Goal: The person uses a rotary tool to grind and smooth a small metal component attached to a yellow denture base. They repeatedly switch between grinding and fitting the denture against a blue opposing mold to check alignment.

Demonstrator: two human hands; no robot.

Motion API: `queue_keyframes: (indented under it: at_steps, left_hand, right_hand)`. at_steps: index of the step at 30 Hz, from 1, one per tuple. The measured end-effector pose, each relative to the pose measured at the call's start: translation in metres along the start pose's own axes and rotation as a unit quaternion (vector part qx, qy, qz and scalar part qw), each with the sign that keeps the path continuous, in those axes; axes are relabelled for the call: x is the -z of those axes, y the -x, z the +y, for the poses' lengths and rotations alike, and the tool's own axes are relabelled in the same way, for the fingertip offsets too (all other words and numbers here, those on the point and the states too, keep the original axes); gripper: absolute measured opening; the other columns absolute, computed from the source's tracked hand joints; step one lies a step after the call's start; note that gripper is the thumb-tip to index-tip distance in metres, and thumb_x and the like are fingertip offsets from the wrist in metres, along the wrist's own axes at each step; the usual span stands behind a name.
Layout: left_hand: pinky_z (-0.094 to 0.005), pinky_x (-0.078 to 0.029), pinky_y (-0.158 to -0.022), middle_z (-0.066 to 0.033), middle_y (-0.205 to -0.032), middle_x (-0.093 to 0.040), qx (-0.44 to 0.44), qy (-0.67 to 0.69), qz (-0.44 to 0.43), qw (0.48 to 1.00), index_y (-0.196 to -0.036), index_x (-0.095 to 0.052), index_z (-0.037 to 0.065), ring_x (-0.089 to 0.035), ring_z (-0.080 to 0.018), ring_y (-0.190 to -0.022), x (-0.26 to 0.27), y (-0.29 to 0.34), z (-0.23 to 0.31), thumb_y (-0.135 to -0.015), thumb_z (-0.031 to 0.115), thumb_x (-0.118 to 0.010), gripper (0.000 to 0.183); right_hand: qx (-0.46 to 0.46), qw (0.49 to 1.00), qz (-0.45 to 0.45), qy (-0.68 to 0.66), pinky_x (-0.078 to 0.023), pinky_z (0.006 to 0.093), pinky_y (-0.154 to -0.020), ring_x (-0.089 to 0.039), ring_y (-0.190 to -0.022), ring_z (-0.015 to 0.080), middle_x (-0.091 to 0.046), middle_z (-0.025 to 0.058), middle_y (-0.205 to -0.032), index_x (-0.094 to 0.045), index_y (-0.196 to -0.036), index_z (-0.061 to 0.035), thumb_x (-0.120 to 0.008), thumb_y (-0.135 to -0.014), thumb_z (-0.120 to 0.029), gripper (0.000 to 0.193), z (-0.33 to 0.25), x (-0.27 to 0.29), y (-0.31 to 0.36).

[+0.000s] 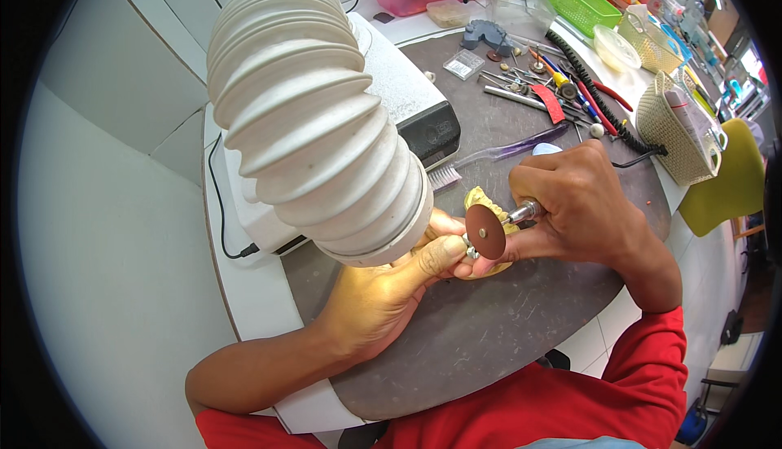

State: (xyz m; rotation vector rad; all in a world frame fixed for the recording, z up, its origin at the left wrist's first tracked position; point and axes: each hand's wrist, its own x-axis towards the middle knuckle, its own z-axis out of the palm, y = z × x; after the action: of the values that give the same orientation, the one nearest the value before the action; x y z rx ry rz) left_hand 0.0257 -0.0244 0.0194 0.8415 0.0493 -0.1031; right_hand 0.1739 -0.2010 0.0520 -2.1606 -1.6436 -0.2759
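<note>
My right hand (580, 205) is closed around a silver rotary handpiece (525, 212). On its tip is a round reddish-brown disc (490, 244), right beside the fingers of my left hand (381, 296). Between thumb and fingertips, that left hand pinches a small shiny metal piece (470, 247), partly covered by the disc and fingers. Whether disc and metal touch, I cannot tell. A yellow dental cast (479, 197) lies on the dark mat behind both hands. Past it rests a clear purple toothbrush (509, 151).
A wide white ribbed hose (318, 123) hangs over my left hand, in front of a white box-shaped machine (411, 91). Farther back lie several metal tools (513, 83), a coiled black cable (590, 74), a green basket (580, 8) and a beige woven basket (664, 135).
</note>
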Motion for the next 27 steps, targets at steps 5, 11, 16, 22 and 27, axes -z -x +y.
queue_keyframes:
  at_steps: [5, 11, 16, 22, 27]
  left_hand:
    - [-0.0313, -0.047, -0.088, -0.0066, -0.105, -0.061, 0.006, 0.0, 0.003, 1.0, -0.112, -0.051, 0.01, -0.061, -0.0144, -0.099, 0.0012, 0.0006, 0.0001, -0.098, 0.008, -0.058, 0.016]
    - [-0.0313, -0.047, -0.087, -0.007, -0.105, -0.062, 0.006, -0.005, 0.014, 1.0, -0.112, -0.051, 0.009, -0.061, -0.0143, -0.097, -0.0011, -0.0003, 0.0017, -0.097, 0.008, -0.058, 0.017]
    - [-0.0302, -0.049, -0.086, -0.0086, -0.105, -0.062, 0.014, -0.001, 0.079, 0.997, -0.112, -0.051, 0.008, -0.062, -0.0147, -0.096, -0.0071, 0.0003, 0.0051, -0.097, 0.008, -0.058, 0.017]
    - [-0.0288, -0.05, -0.084, -0.0079, -0.102, -0.063, 0.016, 0.002, 0.081, 0.997, -0.113, -0.051, 0.008, -0.063, -0.014, -0.091, -0.0058, -0.0002, 0.0044, -0.097, 0.009, -0.059, 0.018]
    - [-0.0287, -0.05, -0.084, -0.0063, -0.099, -0.062, 0.014, 0.0, 0.08, 0.997, -0.113, -0.051, 0.008, -0.063, -0.0132, -0.09, -0.0071, -0.0003, 0.0042, -0.097, 0.009, -0.059, 0.018]
  right_hand:
    - [-0.008, 1.0, -0.012, -0.007, -0.037, 0.0369, -0.041, -0.049, -0.04, 0.0265, -0.047, 0.0066, -0.047, -0.048, -0.051, -0.0064, -0.072, -0.066, -0.073, 0.072, -0.0012, 0.0022, -0.0009]
    - [-0.005, 1.0, -0.003, 0.007, -0.037, 0.0367, -0.041, -0.048, -0.039, 0.0257, -0.046, 0.0057, -0.047, -0.047, -0.05, -0.007, -0.073, -0.065, -0.073, 0.072, 0.0, 0.003, -0.0012]
    - [-0.021, 1.0, 0.01, -0.004, -0.036, 0.0363, -0.041, -0.048, -0.039, 0.0252, -0.045, 0.0051, -0.046, -0.047, -0.05, -0.0074, -0.074, -0.064, -0.072, 0.071, 0.0007, 0.0012, -0.0001]
    - [-0.017, 1.0, 0.018, -0.005, -0.036, 0.0364, -0.041, -0.047, -0.039, 0.025, -0.044, 0.0049, -0.046, -0.047, -0.05, -0.0069, -0.075, -0.065, -0.07, 0.071, 0.0021, 0.0005, 0.0011]
    - [-0.026, 1.0, 0.012, -0.008, -0.036, 0.0373, -0.041, -0.048, -0.039, 0.0256, -0.045, 0.0055, -0.046, -0.047, -0.05, -0.0065, -0.074, -0.065, -0.071, 0.071, 0.0012, 0.001, 0.0021]
